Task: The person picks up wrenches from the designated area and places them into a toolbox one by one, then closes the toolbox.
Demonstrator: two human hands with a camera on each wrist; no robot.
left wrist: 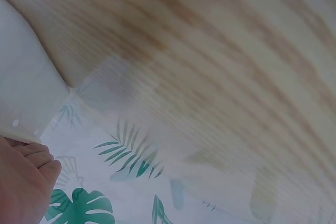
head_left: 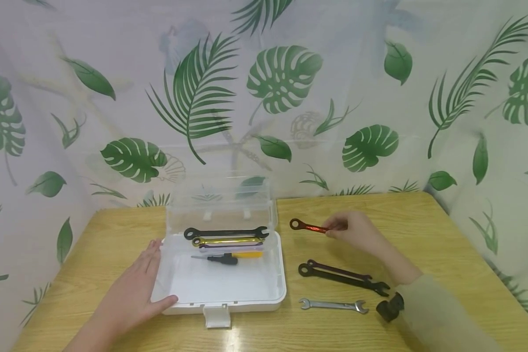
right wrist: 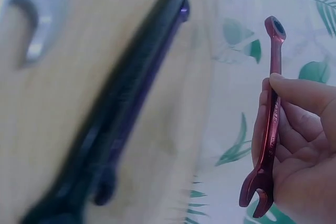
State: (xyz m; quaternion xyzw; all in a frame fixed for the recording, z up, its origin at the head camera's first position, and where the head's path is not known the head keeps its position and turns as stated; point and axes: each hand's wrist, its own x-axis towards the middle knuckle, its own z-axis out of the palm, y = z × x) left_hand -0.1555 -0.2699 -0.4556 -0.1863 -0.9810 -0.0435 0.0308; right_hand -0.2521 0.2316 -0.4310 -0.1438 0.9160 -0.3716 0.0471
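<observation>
A red combination wrench [head_left: 310,227] is pinched between the thumb and fingers of my right hand [head_left: 356,232], right of the box. In the right wrist view the same red wrench [right wrist: 270,124] shows its ring end up and open end down. My left hand [head_left: 134,286] lies with straight fingers along the left side of the white plastic box [head_left: 189,293], thumb over its front rim. Inside the box lie a black wrench [head_left: 226,233], a gold wrench [head_left: 233,241], a purple wrench [head_left: 233,246] and screwdrivers with black [head_left: 229,259] and yellow [head_left: 248,254] handles.
On the table [head_left: 330,332], right of the box, lie a black wrench [head_left: 343,278], a dark purple wrench [head_left: 341,269] behind it and a silver open-end wrench [head_left: 332,305]. The clear lid [head_left: 220,210] stands raised at the back. A front latch [head_left: 217,317] hangs down.
</observation>
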